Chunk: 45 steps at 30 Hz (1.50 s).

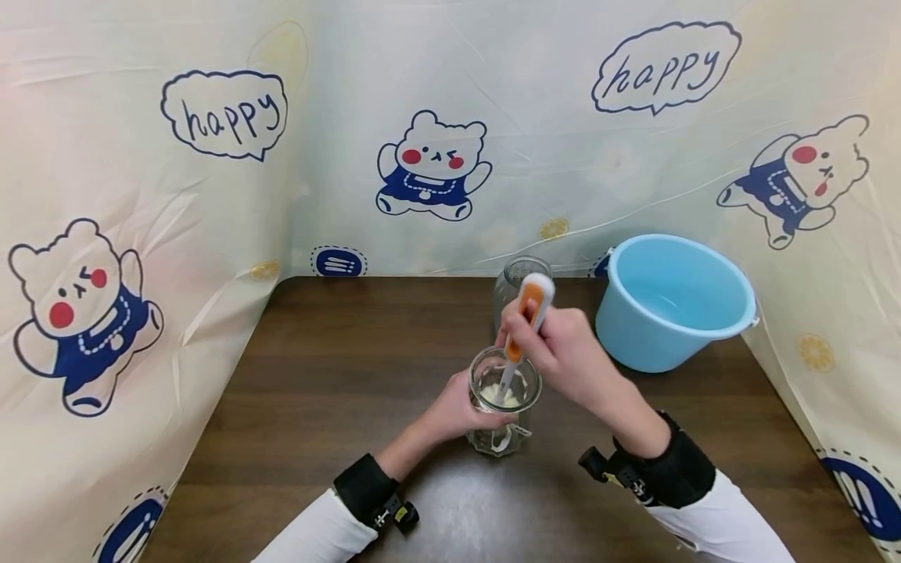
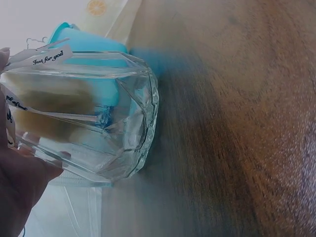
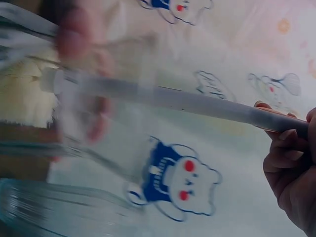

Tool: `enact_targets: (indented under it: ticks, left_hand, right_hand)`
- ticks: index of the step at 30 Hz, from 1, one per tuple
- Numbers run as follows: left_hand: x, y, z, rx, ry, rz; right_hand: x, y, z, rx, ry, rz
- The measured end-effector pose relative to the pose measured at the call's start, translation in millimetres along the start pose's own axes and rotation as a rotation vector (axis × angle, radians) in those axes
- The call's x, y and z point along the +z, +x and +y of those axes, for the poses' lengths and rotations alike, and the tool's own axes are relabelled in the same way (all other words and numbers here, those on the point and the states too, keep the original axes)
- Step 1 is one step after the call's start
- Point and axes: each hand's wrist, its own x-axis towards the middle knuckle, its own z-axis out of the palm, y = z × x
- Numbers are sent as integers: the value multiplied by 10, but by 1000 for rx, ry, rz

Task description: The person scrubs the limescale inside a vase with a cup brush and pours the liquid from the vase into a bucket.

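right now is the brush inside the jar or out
Inside: the brush runs down through the jar mouth, its pale head near the bottom.

"happy" stands in speech bubbles on the curtain (image 1: 450, 94), one up left of the left hand (image 1: 457, 407), one up right of the right hand (image 1: 563, 352). The tag (image 2: 49, 53) on the jar (image 2: 89, 123), above the left hand's fingers, reads "Just for you".

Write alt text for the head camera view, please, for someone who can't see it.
A right hand pushes an orange-and-white bottle brush into a clear glass jar gripped by the left hand on a dark wooden table. A blue bucket and second jar stand behind.
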Motion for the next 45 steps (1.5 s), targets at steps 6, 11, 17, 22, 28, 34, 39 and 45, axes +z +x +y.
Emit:
enact_targets:
  ticks: [6, 11, 17, 22, 28, 34, 39, 45]
  left_hand:
    - [-2, -46, -11, -22, -12, -10]
    - [7, -80, -17, -25, -12, 8]
    - [-6, -42, -13, -12, -20, 25]
    - [-7, -19, -17, 16, -17, 33]
    - [-12, -46, -30, -15, 6, 10]
    - [-15, -54, -21, -50, -42, -28]
    - [-4, -21, -32, -20, -24, -8]
    - [13, -8, -45, 5, -43, 8]
  right_hand:
    - [199, -173, 43, 118, 8, -116]
    - [81, -97, -41, 40, 15, -38]
    - [-201, 147, -216, -100, 3, 122]
    - [-207, 170, -221, -129, -24, 174]
    - [108, -18, -38, -88, 10, 64]
    - [235, -139, -4, 15, -13, -76]
    - [20, -21, -82, -16, -83, -3]
    - [-221, 109, -195, -95, -128, 148]
